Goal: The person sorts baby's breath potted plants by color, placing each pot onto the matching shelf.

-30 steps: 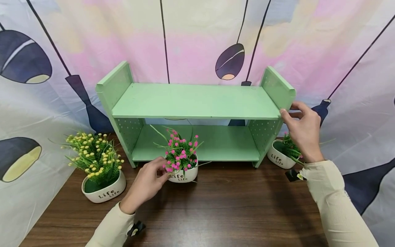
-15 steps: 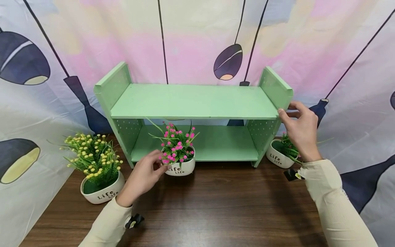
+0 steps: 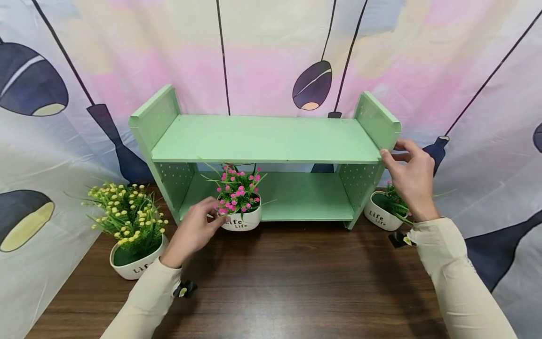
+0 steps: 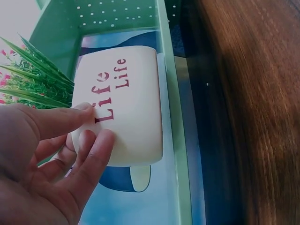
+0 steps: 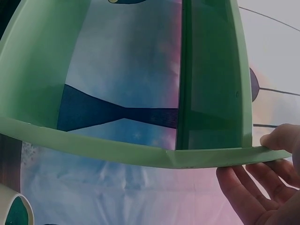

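Observation:
My left hand (image 3: pixel 195 231) pinches the left rim of a white pot (image 3: pixel 247 221) marked "Life Life", which bears artificial pink flowers (image 3: pixel 238 190). The pot is upright in front of the lower board (image 3: pixel 302 197) of a green two-tier shelf (image 3: pixel 262 136). In the left wrist view the thumb lies on the front of the pot (image 4: pixel 129 108); the fingertips at its far side are partly hidden. My right hand (image 3: pixel 411 179) grips the shelf's right side panel (image 3: pixel 378 122). In the right wrist view the thumb and fingers of the right hand (image 5: pixel 267 187) lie on opposite sides of that panel.
A white pot with yellow flowers (image 3: pixel 127 214) stands left of the shelf, partly behind my left sleeve. Another white pot (image 3: pixel 381 214) stands to its right, below my right hand. A brown wooden table (image 3: pixel 296 278) lies beneath, and a patterned curtain (image 3: pixel 262 56) hangs behind.
My left hand has carried the pink-flowered pot a little up, left and toward the lower board. The right hand keeps its grip on the side panel.

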Demonstrator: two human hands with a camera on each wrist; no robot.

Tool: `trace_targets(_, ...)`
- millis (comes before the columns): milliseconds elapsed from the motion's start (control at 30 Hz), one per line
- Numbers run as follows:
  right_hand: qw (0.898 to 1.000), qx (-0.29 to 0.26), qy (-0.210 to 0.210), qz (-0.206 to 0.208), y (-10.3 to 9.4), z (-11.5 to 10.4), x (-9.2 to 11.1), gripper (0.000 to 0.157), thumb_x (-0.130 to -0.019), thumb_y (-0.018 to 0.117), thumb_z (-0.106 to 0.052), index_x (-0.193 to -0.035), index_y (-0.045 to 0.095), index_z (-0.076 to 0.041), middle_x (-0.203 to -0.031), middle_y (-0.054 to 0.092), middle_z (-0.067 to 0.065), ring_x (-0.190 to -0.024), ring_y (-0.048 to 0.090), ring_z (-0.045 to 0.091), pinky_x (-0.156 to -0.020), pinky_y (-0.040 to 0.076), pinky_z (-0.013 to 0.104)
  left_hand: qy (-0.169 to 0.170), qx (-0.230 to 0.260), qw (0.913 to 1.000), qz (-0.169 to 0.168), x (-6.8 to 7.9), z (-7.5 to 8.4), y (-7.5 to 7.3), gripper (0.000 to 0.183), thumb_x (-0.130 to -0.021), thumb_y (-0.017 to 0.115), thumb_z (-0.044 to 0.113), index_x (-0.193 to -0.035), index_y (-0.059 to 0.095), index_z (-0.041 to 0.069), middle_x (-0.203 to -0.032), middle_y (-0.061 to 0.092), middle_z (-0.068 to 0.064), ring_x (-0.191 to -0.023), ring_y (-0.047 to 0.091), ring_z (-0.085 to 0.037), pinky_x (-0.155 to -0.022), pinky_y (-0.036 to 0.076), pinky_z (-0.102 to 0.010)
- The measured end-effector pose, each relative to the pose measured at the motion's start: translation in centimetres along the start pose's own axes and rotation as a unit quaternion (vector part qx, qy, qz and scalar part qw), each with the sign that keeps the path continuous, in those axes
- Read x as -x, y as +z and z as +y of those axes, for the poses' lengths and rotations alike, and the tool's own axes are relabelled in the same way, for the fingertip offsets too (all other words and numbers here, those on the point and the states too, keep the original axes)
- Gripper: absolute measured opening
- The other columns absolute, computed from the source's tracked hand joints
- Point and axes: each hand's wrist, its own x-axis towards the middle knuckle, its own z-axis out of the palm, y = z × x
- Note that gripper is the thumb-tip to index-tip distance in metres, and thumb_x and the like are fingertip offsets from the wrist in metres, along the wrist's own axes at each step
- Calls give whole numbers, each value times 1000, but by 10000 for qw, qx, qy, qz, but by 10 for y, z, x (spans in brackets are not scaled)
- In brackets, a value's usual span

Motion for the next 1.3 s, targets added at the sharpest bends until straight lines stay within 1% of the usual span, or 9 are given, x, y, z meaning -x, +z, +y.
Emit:
trace_targets(133, 10000, 8, -23, 0, 1, 0, 0, 37, -104, 68, -24, -133, 70, -1, -125, 72, 23, -85, 55, -17, -61, 47, 7, -183, 25, 9998, 33, -4, -5, 1, 21, -95, 78, 5, -114, 74, -2, -106, 70, -13, -93, 69, -30, -78, 56, -47)
trace_targets(333, 10000, -3, -44, 57, 1, -1, 0, 36, -103, 68, -22, -133, 71, -2, -124, 72, 23, -83, 56, -18, -60, 47, 6, -201, 101, 9996, 168, -13, -7, 3, 18, -95, 76, 3, -112, 74, -4, -101, 68, -14, -90, 70, -33, -76, 58, -49)
trace_targets(433, 10000, -7, -13, 61, 1, 0, 0, 36, -103, 68, -22, -133, 70, -2, -123, 72, 23, -83, 56, -17, -58, 47, 7, -220, 95, 9995, 192, -18, -7, 2, 22, -95, 76, 4, -115, 73, -6, -102, 69, -15, -89, 71, -33, -76, 58, -50)
trace_targets(533, 10000, 21, 43, 48, 1, 0, 0, 36, -103, 68, -23, -132, 71, -2, -124, 72, 22, -83, 56, -16, -57, 47, 8, -264, 56, 9995, 176, -21, -9, 1, 24, -95, 77, 6, -115, 73, -6, -100, 68, -14, -85, 70, -30, -73, 57, -47)
trace_targets(633, 10000, 31, 57, 53, 1, 0, 0, 36, -103, 68, -24, -132, 71, -2, -124, 72, 22, -84, 56, -16, -59, 47, 8, -321, 33, 9993, 166, -23, -11, 1, 18, -96, 78, 7, -109, 73, -4, -95, 65, -12, -81, 66, -26, -70, 52, -42)
trace_targets(700, 10000, 43, 28, 64, 1, -1, 0, 36, -103, 68, -24, -132, 71, -2, -124, 72, 22, -84, 56, -16, -61, 47, 7, -393, 26, 9991, 156, -24, -13, 1, 17, -96, 77, 8, -109, 73, -3, -94, 65, -11, -81, 65, -26, -69, 50, -40)
trace_targets(933, 9999, 52, -79, 131, 1, -1, 0, 35, -103, 68, -22, -131, 71, -1, -122, 73, 23, -83, 55, -18, -57, 46, 7, -683, 28, 9977, 33, -27, -19, 0, 30, -100, 74, 12, -125, 71, -4, -103, 67, -16, -89, 67, -31, -72, 52, -44)
trace_targets(1133, 9999, 58, -33, 112, 2, -1, 0, 35, -103, 69, -22, -131, 71, -1, -123, 73, 23, -84, 55, -17, -55, 46, 8, -795, 118, 9968, -31, -28, -22, 3, 30, -102, 70, 11, -128, 70, -5, -112, 68, -20, -96, 68, -35, -77, 55, -49)
trace_targets(1300, 9999, 65, -59, 126, 2, -1, 0, 35, -103, 69, -22, -130, 71, -1, -123, 73, 22, -83, 56, -18, -52, 47, 8, -839, 236, 9962, -22, -30, -23, 5, 28, -104, 67, 10, -128, 70, -3, -113, 69, -20, -102, 70, -39, -79, 56, -52)
